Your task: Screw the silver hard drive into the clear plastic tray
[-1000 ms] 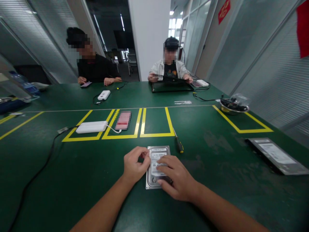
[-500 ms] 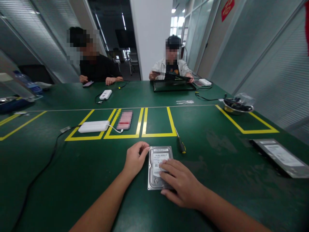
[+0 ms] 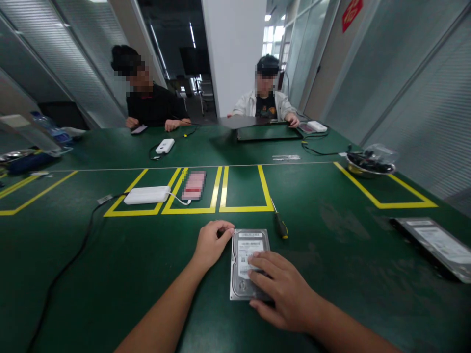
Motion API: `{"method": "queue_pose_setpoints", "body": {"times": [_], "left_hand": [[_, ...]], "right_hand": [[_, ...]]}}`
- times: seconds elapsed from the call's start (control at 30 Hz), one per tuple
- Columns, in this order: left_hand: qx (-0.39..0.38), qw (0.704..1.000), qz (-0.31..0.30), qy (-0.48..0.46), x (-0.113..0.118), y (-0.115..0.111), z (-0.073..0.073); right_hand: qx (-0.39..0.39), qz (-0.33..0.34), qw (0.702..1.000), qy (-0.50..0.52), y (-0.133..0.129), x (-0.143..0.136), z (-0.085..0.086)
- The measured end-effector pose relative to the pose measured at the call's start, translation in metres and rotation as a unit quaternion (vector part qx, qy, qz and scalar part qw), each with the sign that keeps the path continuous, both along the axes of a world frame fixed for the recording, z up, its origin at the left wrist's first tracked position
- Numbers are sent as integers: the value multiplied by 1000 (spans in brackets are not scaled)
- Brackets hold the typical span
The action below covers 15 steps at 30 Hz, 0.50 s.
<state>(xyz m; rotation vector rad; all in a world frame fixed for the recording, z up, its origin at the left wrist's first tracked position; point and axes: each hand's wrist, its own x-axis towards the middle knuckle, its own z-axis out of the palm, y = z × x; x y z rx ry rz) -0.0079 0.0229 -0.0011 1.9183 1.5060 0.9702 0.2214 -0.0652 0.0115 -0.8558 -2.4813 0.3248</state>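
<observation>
A silver hard drive [image 3: 250,245] with a white label lies flat on the green table [image 3: 147,274]. At its upper left corner is my left hand [image 3: 215,242], thumb and forefinger brought together in a pinch; whatever is between the fingertips is too small to make out. My right hand [image 3: 281,284] rests over the drive's lower right part, its fingers spread across the label and the thumb by the lower edge. A black and yellow screwdriver [image 3: 281,228] lies just beyond the drive on the right.
At right lies another drive-like device [image 3: 436,245], with a metal bowl of cables [image 3: 370,166] behind it. A white power bank [image 3: 147,195] and a phone [image 3: 194,185] sit inside yellow tape outlines. Two people sit opposite, one handling a dark panel [image 3: 245,121].
The whole view has shifted slightly. My hands keep the same places on the drive. Across the table, the person at right has tilted the dark panel lower and to the left.
</observation>
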Motion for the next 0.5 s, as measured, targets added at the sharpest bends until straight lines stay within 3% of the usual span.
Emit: {"method": "queue_pose_setpoints", "body": {"times": [0.5], "left_hand": [[-46,998,-12,-52,3,1,5]], "right_hand": [[-9,-4,1000,-7,-2,-1,-3]]}}
